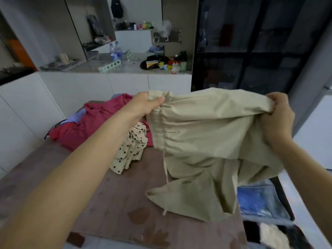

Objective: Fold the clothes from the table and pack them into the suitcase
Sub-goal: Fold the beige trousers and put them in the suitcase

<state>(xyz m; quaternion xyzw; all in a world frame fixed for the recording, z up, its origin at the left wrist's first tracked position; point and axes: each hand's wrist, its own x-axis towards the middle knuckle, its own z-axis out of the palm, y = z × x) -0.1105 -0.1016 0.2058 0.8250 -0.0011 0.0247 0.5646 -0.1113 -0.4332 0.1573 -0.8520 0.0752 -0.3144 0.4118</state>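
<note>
I hold a pair of beige drawstring trousers up over the brown table. My left hand pinches the elastic waistband at its left end. My right hand grips the fabric at the right side. The trouser legs hang down and bunch on the table top. Behind lie a red garment and a cream polka-dot garment in a loose pile. The open suitcase sits low at the right, with blue and dark items inside.
A white counter at the back carries water bottles, a green tray and small clutter. A dark glass cabinet stands at the right. White cabinet fronts run along the left.
</note>
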